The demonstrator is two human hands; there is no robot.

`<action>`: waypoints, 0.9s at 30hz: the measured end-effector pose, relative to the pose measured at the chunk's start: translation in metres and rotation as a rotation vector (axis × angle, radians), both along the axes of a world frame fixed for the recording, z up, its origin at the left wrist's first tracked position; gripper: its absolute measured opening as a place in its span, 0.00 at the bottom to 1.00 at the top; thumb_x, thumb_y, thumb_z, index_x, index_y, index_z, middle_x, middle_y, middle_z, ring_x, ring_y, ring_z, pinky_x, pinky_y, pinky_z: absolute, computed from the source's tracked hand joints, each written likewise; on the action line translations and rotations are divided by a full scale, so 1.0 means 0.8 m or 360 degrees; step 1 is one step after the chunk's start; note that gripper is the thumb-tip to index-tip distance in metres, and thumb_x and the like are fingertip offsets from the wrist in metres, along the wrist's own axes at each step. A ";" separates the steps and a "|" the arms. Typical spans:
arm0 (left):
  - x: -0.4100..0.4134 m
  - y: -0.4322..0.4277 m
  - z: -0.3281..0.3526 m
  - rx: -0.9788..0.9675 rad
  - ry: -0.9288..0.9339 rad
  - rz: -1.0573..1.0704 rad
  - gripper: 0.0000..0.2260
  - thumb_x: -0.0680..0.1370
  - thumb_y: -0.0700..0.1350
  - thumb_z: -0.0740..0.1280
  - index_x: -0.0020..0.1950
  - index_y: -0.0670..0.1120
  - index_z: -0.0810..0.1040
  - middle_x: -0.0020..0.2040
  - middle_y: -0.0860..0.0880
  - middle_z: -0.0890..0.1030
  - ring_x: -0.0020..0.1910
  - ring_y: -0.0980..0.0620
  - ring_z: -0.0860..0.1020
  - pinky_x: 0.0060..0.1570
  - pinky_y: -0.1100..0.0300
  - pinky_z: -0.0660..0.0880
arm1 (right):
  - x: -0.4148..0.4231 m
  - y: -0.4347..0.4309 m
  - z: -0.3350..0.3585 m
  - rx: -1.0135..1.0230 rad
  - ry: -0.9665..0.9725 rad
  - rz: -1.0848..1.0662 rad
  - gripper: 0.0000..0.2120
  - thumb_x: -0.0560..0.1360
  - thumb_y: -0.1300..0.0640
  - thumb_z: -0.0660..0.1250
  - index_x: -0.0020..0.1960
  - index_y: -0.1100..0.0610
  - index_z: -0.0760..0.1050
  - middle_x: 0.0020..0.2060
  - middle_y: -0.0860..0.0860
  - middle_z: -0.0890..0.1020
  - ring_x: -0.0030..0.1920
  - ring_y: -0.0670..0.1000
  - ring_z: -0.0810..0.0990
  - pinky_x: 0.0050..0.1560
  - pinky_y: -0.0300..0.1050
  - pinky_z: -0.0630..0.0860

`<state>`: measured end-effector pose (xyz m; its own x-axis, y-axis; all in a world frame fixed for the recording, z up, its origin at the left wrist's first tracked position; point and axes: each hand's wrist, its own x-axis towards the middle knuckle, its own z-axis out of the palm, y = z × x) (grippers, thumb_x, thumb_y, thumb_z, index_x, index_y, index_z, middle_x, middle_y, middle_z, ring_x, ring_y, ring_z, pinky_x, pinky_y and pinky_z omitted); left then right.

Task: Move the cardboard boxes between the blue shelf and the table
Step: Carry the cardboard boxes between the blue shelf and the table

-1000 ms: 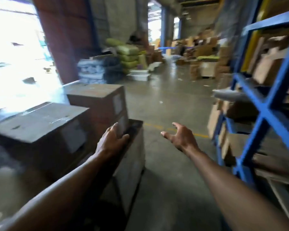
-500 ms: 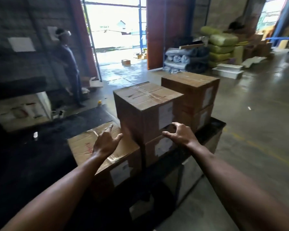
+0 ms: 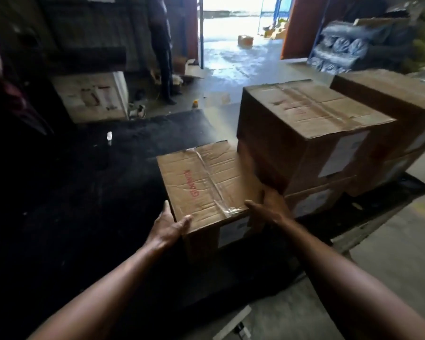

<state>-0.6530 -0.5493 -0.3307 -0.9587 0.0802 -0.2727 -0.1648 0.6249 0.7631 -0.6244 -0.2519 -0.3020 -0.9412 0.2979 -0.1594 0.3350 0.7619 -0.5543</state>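
Clasping a creased, taped brown box point(image 3: 214, 173) — blurry red writing point(image 3: 196, 186), white label point(image 3: 233, 230) — left grip point(image 3: 168, 227) and right grip point(image 3: 268, 204) curl round it.

right hand point(image 3: 268, 204): fingers drop into the gap between box point(image 3: 206, 182) and stack point(image 3: 312, 123), tips hidden. left hand point(image 3: 168, 225): palm side sits against the box's 9 o'clock face, out of sight. The stack's lower carton is mostly hidden behind the box. labels point(image 3: 233, 230) on the fronts: white, text unreadable. Red print on the box top is smeared, only partly legible. far box point(image 3: 390, 94) at 2 o'clock is cut by the right edge. person point(image 3: 161, 45) at 12 o'clock is cut off by the top edge. dark surface point(image 3: 84, 180) at 9 o'clock: table or mat, can't tell. white item point(image 3: 109, 138) on it: too small to identify. rolls point(image 3: 341, 45) at 1 o'clock: blurred.
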 end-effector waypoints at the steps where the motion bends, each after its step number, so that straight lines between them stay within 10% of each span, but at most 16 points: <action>1: 0.001 -0.001 -0.012 0.0050 -0.0018 -0.0022 0.39 0.75 0.60 0.70 0.79 0.48 0.57 0.71 0.46 0.74 0.67 0.46 0.75 0.63 0.57 0.71 | -0.001 -0.003 -0.003 -0.0003 0.0029 -0.0011 0.39 0.67 0.33 0.70 0.66 0.60 0.73 0.61 0.61 0.79 0.63 0.61 0.77 0.62 0.52 0.74; 5: -0.003 -0.004 -0.043 0.0334 -0.0042 -0.0070 0.31 0.73 0.64 0.68 0.73 0.61 0.62 0.62 0.55 0.80 0.60 0.54 0.79 0.60 0.55 0.74 | -0.009 -0.002 -0.020 -0.0028 0.0041 -0.0095 0.43 0.71 0.34 0.69 0.72 0.63 0.65 0.67 0.63 0.74 0.67 0.63 0.72 0.66 0.54 0.70; 12: -0.013 -0.022 -0.050 0.0839 0.0036 0.0039 0.31 0.72 0.52 0.68 0.75 0.55 0.63 0.63 0.53 0.80 0.61 0.54 0.79 0.60 0.57 0.74 | -0.023 0.011 -0.029 -0.0222 -0.0009 -0.0078 0.35 0.70 0.32 0.68 0.67 0.56 0.76 0.60 0.56 0.82 0.61 0.59 0.79 0.60 0.48 0.74; 19: 0.018 -0.025 -0.061 0.0856 0.0221 0.0193 0.33 0.81 0.43 0.63 0.81 0.52 0.50 0.71 0.55 0.70 0.61 0.69 0.74 0.57 0.75 0.70 | 0.009 -0.024 -0.042 -0.0743 0.0150 -0.0148 0.42 0.72 0.43 0.73 0.79 0.47 0.55 0.74 0.50 0.67 0.69 0.52 0.70 0.66 0.41 0.63; 27: 0.134 -0.061 -0.042 0.0889 0.0212 -0.0030 0.39 0.72 0.49 0.66 0.81 0.52 0.52 0.67 0.55 0.74 0.60 0.64 0.76 0.59 0.70 0.71 | 0.174 -0.065 -0.026 -0.0884 0.0227 -0.0282 0.39 0.72 0.49 0.74 0.77 0.46 0.58 0.56 0.43 0.69 0.50 0.43 0.73 0.48 0.32 0.68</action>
<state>-0.5456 -0.5983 -0.3641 -0.9789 0.1951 -0.0611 -0.0374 0.1230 0.9917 -0.4851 -0.3039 -0.3232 -0.9083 0.3606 -0.2122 0.3237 0.2842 -0.9025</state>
